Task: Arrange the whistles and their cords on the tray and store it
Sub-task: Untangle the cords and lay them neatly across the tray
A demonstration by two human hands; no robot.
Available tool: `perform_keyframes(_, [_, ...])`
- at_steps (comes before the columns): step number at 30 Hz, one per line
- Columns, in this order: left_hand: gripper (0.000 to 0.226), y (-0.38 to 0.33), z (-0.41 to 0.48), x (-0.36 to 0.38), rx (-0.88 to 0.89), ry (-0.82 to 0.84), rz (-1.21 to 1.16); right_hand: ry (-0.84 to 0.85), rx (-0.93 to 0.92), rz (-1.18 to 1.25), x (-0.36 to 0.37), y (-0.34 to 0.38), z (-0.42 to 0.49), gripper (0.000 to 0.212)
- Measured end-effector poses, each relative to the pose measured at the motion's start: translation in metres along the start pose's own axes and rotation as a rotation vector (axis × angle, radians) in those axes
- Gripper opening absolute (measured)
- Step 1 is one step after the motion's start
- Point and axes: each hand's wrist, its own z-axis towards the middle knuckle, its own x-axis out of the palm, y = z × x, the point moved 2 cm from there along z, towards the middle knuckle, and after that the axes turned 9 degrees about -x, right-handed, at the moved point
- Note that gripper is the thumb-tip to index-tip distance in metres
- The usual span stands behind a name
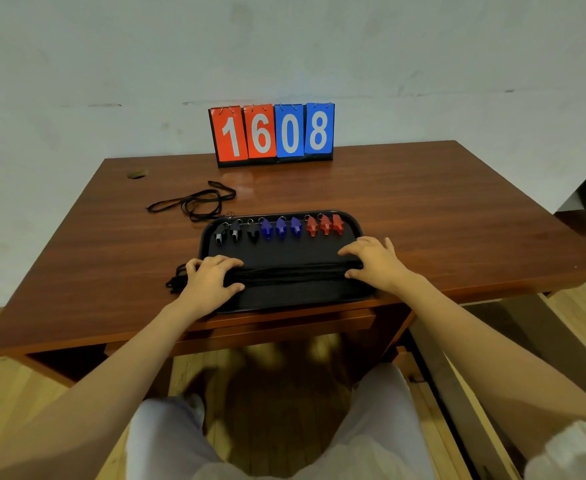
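A black tray (284, 252) lies at the near edge of the wooden table. Along its far side stand three black whistles (235, 232), three blue whistles (281, 227) and three red whistles (325, 225) in one row. A bundle of black cords (291, 273) is stretched across the tray's near half. My left hand (208, 280) presses on the bundle's left end, where cord loops spill over the tray's edge. My right hand (376, 259) rests on the bundle's right end, fingers spread. One more black cord (194, 202) lies loose on the table beyond the tray's far left corner.
A flip scoreboard (272, 133) reading 1608 stands at the back of the table (440, 220) against the wall. A shallow drawer (277, 323) sits under the table's front edge. A small hole (136, 174) marks the far left tabletop. My knees are below, over a wooden floor.
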Motion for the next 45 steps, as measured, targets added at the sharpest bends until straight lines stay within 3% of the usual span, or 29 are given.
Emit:
perform_keyframes(9, [0.047,-0.014,0.034,-0.029,0.021,-0.042,-0.039,-0.065,-0.211,-0.078,-0.024,0.060,0.065,0.046])
perform_keyframes(16, [0.034,0.016,0.101,-0.080,-0.125,-0.191,-0.099,-0.078,-0.366,-0.019,-0.045,0.118,0.167,0.042])
perform_keyframes(23, [0.026,0.072,0.161,-0.077,-0.291,-0.054,-0.017,0.079,-0.323,0.029,-0.026,0.140,0.267,0.035])
perform_keyframes(30, [0.035,0.112,0.192,-0.041,-0.252,0.122,-0.038,0.259,-0.389,0.048,0.019,0.149,0.322,0.030])
perform_keyframes(35, [0.015,0.117,0.202,-0.038,-0.242,0.115,-0.124,0.106,-0.329,0.066,0.029,0.141,0.335,0.024])
perform_keyframes(41, [0.015,0.113,0.196,-0.049,-0.278,0.044,-0.405,0.056,-0.312,0.076,0.025,0.142,0.333,0.030])
perform_keyframes(45, [0.008,0.103,0.187,-0.070,-0.248,0.014,-0.486,-0.135,-0.330,0.209,0.007,0.149,0.323,0.027])
